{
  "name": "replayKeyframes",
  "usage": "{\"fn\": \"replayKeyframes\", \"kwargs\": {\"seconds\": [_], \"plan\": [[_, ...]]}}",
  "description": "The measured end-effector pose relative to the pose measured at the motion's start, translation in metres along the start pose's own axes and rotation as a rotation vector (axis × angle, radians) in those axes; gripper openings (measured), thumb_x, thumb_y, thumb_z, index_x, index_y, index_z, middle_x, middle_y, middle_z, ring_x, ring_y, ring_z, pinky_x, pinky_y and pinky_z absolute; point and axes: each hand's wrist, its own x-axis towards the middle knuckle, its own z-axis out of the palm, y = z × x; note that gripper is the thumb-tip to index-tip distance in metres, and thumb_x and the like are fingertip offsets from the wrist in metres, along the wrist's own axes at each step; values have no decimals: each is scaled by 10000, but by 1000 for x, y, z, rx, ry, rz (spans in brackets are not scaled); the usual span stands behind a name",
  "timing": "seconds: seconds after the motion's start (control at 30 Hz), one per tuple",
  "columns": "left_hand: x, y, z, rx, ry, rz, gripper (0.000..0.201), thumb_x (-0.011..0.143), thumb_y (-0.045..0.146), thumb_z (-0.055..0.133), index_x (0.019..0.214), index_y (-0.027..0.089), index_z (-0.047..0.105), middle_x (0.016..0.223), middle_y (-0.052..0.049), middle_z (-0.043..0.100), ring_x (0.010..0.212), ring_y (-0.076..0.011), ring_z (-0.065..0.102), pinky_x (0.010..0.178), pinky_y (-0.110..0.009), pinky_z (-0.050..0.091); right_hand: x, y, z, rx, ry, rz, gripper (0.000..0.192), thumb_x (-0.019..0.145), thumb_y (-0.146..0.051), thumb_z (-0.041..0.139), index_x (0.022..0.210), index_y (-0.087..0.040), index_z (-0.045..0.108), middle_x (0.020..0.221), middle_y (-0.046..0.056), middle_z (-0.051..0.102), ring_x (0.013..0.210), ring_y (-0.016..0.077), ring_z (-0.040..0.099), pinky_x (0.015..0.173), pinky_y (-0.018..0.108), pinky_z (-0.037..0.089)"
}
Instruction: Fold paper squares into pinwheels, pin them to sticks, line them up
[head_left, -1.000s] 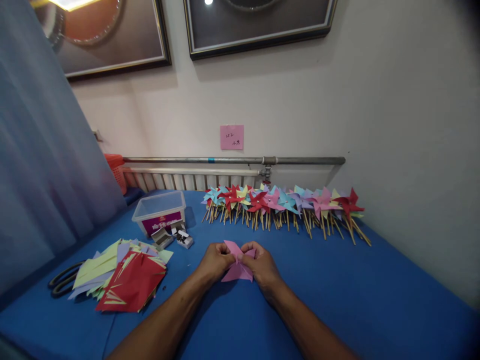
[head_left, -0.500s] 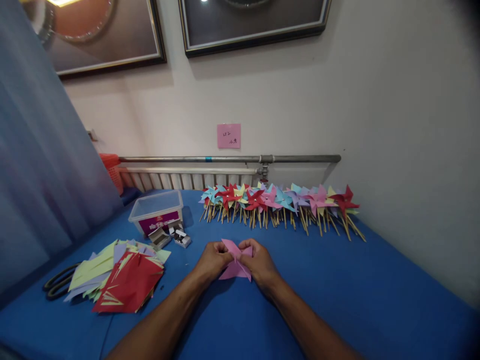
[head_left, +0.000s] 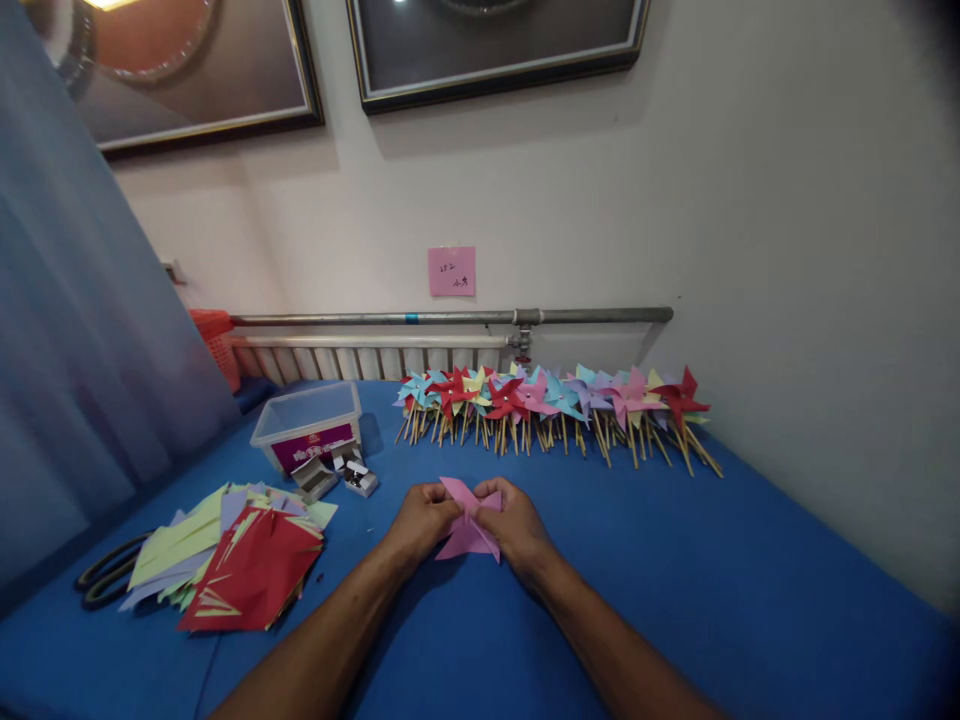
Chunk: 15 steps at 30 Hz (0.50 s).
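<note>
The pink paper pinwheel blank [head_left: 466,527] sits pinched between your two hands, low over the blue table [head_left: 712,590] and right in front of you on the midline. Your left hand [head_left: 421,522] grips its left side and your right hand [head_left: 514,525] its right, fingers curled narrow with the thumbs and fingertips meeting at the centre of the sheet. Both hands are equally near; neither has to reach. The paper lies between them, with one pointed flap rising towards the wall at the top and another trailing down towards you, so its visible long axis runs roughly away from you rather than across. It is thin matte craft paper, with folded triangular flaps and crisp edges; how many flaps are tucked in under your fingers cannot be told.

To your left lies a loose pile of cut paper squares [head_left: 232,565], red on top with yellow, lilac and green beneath, each slit from the corners. Black scissors [head_left: 105,578] lie at the pile's far left edge. Further back stands a clear plastic box [head_left: 307,425] with a purple label, and just beside it small open boxes of pins [head_left: 345,472]. Along the wall lies a row of finished pinwheels [head_left: 555,405] in mixed colours on thin wooden sticks, well apart from your hands.
</note>
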Motion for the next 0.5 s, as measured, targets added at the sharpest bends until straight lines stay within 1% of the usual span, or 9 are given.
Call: {"fn": "replayKeyframes", "kwargs": {"seconds": [0.13,0.33,0.5], "plan": [[-2,2,0,-17,4,-6,269,614,310,721,530,189,496,429,54,449,405,-64,331,437,-220,212,1,2,0,20,2,-11,223,643,-237,669,856,-225,604,622,-55,582,522,135,511,528,256,401],[-4,3,1,-56,-12,-31,336,596,382,749,551,209,465,404,86,386,377,-54,282,421,-224,172,1,3,-1,-17,20,-18,221,651,-252,685,861,-222,619,647,-50,590,568,139,526,542,251,402],[-5,6,1,-40,-21,-30,361,602,403,758,546,211,458,416,81,394,390,-55,290,425,-226,190,2,2,-1,-26,36,-6,225,642,-229,682,857,-217,615,650,-50,597,570,140,530,545,254,407]]}}
